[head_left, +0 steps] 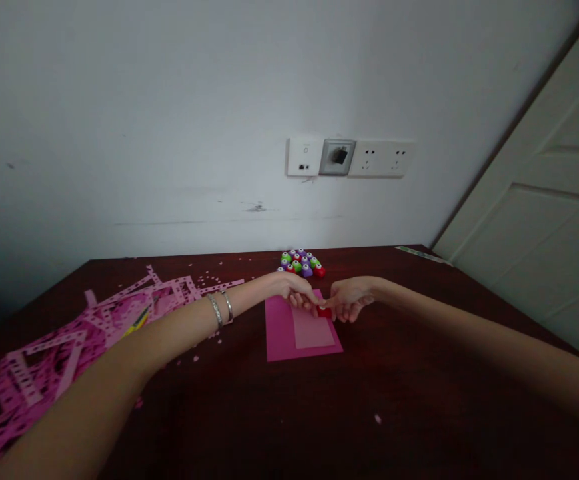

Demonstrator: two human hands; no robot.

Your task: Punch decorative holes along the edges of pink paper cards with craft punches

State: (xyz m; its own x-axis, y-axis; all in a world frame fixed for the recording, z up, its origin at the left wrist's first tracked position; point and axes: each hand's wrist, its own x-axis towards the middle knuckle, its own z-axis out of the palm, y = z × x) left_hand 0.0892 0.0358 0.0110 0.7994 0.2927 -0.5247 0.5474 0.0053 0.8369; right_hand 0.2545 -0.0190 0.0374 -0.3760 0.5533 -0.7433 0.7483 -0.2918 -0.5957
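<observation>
Above a sheet of pink paper, my left hand [296, 291] and my right hand [348, 299] meet at a small red craft punch [324, 312]. The fingers of both hands are closed about it, and they hide much of its body. Under them lies a paler pink sheet [314, 333] on top of a larger bright pink sheet [278, 337]. Just behind my left hand stands a cluster of craft punches [306, 271] in red, green and purple with white tops.
A heap of punched pink paper strips [74, 333] covers the left of the dark red table [249, 427], with a yellow piece [138, 321] among them. Small paper bits are scattered nearby. A narrow strip [422, 254] lies at the back right. Wall sockets [382, 159] are behind.
</observation>
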